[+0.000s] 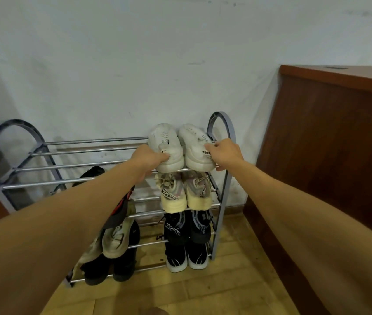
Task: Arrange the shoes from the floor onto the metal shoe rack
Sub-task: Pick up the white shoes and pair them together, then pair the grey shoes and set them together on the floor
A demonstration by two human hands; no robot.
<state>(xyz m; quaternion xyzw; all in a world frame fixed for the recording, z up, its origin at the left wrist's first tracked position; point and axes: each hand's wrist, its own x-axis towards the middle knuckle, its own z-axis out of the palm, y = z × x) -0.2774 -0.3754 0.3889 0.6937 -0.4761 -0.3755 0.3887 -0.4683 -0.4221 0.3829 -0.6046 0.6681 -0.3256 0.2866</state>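
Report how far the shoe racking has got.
Done: cream pair and black pair sit on the rack's lower shelves; more shoes lie left. In hand: left grip and right grip hold the white pair's heels on the top shelf. Left: letting go; no floor shoes in view.

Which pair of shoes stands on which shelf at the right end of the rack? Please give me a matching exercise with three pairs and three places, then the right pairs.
Things:
1. white pair
2. cream-soled pair
3. black pair

Places:
A. lowest shelf
B. top shelf, gripped by the left hand and the right hand
C. shelf just below the top

Pairs: 1-B, 2-C, 3-A
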